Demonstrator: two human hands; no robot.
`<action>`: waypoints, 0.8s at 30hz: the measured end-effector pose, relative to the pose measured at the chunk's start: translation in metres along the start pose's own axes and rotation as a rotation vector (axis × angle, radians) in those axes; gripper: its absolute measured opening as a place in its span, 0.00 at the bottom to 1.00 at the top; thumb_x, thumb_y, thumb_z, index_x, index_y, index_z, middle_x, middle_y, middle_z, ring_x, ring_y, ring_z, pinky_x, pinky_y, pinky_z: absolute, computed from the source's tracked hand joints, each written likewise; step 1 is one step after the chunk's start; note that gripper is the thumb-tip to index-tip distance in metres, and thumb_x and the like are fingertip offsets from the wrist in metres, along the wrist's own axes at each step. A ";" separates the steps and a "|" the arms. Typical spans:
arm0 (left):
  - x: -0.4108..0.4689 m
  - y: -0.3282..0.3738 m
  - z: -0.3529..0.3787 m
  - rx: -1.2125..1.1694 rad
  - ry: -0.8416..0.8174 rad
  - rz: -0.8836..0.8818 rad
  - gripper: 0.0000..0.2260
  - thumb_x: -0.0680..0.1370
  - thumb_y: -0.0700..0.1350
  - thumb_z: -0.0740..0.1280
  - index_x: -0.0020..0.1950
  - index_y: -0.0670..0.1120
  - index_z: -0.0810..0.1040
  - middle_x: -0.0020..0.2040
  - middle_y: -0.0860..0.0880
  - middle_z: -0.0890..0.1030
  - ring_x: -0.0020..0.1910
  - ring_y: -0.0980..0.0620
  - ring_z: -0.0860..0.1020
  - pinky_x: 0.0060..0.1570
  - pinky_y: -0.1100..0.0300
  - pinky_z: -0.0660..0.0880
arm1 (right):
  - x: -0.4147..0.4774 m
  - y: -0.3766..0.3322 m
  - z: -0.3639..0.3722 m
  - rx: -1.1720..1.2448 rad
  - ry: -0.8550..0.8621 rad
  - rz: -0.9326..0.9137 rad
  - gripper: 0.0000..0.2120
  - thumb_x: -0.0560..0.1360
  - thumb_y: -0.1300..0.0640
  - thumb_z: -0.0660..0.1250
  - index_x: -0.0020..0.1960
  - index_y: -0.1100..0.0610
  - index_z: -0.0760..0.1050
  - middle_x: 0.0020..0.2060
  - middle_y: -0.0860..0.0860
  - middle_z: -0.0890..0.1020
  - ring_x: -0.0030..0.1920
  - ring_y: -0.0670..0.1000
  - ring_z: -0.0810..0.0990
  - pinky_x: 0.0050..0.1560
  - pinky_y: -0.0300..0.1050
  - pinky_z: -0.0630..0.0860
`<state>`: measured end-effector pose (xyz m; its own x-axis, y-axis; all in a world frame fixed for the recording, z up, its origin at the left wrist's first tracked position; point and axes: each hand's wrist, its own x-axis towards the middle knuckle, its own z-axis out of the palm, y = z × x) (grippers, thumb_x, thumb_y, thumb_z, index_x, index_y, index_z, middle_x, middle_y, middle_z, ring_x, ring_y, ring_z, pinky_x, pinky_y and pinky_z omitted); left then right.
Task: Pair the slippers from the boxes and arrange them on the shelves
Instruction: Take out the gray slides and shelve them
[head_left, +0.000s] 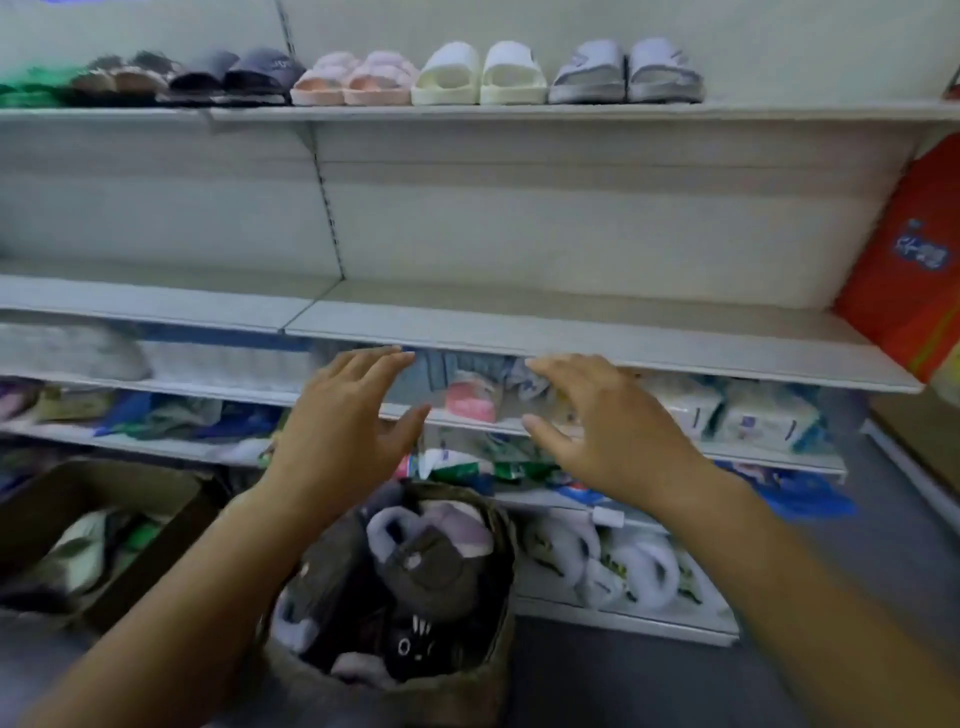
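Observation:
Both my hands hang in the air in front of the bare middle shelf (571, 338), palms facing each other, fingers relaxed, holding nothing. My left hand (345, 415) and my right hand (602, 421) are just above a cardboard box (498, 670) full of mixed slippers (431, 561) in grey, purple and black. On the top shelf (519, 111) stand pairs in a row: grey-white slides (626, 73), cream slides (480, 75), pink sandals (356, 78), dark blue slippers (239, 78), brown ones (119, 78) and a green pair (31, 85).
A second cardboard box (93, 540) with more slippers sits at the lower left. Lower shelves hold packaged goods and white fluffy slippers (613, 566). An orange package (909, 249) leans at the right end of the middle shelf.

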<state>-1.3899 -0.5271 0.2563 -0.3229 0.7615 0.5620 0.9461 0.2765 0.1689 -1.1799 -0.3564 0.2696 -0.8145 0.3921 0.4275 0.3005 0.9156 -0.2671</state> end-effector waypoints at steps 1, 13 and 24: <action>-0.015 -0.015 -0.005 0.007 -0.004 -0.026 0.26 0.77 0.58 0.64 0.67 0.42 0.78 0.64 0.44 0.81 0.62 0.40 0.78 0.60 0.41 0.76 | 0.001 -0.013 0.012 0.007 -0.027 -0.010 0.27 0.79 0.46 0.67 0.75 0.52 0.68 0.70 0.49 0.74 0.71 0.51 0.70 0.70 0.45 0.67; -0.195 -0.245 -0.086 0.116 -0.031 -0.385 0.24 0.76 0.55 0.71 0.68 0.44 0.77 0.65 0.44 0.80 0.64 0.43 0.76 0.63 0.46 0.73 | 0.065 -0.217 0.211 0.243 -0.208 0.029 0.26 0.77 0.47 0.69 0.73 0.54 0.71 0.68 0.50 0.76 0.69 0.51 0.71 0.67 0.45 0.68; -0.319 -0.445 -0.138 0.235 -0.144 -0.771 0.21 0.78 0.53 0.71 0.67 0.44 0.78 0.65 0.44 0.80 0.65 0.42 0.76 0.60 0.44 0.73 | 0.149 -0.384 0.388 0.343 -0.459 0.027 0.26 0.78 0.44 0.68 0.73 0.51 0.70 0.70 0.49 0.74 0.71 0.51 0.70 0.68 0.47 0.68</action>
<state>-1.7044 -0.9741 0.1133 -0.8957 0.3708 0.2456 0.4320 0.8565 0.2825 -1.6091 -0.6847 0.1002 -0.9638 0.2660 0.0187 0.2083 0.7948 -0.5701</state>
